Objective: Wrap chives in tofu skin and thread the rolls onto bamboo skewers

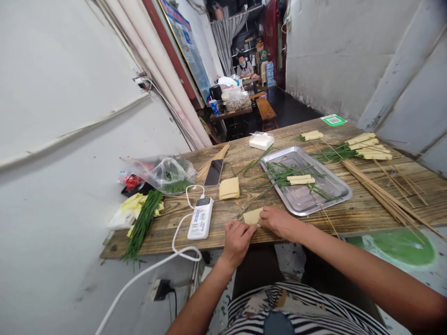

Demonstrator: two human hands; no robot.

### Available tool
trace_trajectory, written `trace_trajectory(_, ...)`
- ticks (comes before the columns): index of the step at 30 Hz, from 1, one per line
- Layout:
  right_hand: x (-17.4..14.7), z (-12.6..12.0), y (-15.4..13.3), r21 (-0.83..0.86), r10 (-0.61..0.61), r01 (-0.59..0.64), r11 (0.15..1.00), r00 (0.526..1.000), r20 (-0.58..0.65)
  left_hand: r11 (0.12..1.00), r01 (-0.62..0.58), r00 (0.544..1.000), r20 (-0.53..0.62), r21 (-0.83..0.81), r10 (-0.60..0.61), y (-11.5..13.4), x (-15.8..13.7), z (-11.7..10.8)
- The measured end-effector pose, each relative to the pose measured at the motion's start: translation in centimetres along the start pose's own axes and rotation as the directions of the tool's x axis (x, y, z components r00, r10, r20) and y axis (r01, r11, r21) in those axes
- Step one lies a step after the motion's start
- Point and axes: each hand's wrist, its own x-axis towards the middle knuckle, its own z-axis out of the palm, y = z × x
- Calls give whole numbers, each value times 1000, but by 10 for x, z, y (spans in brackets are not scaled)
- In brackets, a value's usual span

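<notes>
At the near edge of the wooden table, a pale yellow tofu sheet (252, 216) lies between my two hands. My left hand (238, 238) pinches its near left side with curled fingers. The right end is gripped by my right hand (279, 222), fingers closed together. A stack of square tofu sheets (229, 188) sits just beyond my left hand. To the right, a metal tray (340, 188) holds green chives (284, 173) and a few tofu rolls (301, 179). My fingers partly hide the sheet.
A phone (214, 172) and a white power bank (200, 218) with a cable lie left. Further left are a chive bunch (145, 223) and a plastic bag (171, 174). Bamboo skewers (379, 188) and finished-looking rolls (366, 146) are at right. A person (244, 69) sits far back.
</notes>
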Motion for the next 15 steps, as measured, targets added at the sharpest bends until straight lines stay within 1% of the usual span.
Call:
trace_trajectory(4, 2, 4, 5, 12, -16, 16, 1000, 1000, 12, 997, -49, 998, 47, 65, 46, -1, -2, -1)
trace_trajectory(6, 1, 5, 5, 18, -13, 13, 1000, 1000, 0, 996, -41, 999, 38, 76, 38, 0, -2, -1)
trace_trajectory(9, -1, 4, 3, 10, -7, 7, 1000, 1000, -25, 999, -11, 1000, 15, 47, 11, 1, -1, 1)
trace_trajectory(13, -1, 5, 4, 24, -20, 21, 999, 999, -32, 1000, 2, 998, 68, 13, -3, 2, 0, 2)
trace_trajectory(15, 0, 8, 6, 22, -8, 9, 1000, 999, -32, 1000, 5, 997, 74, 19, -6, 3, 2, 1)
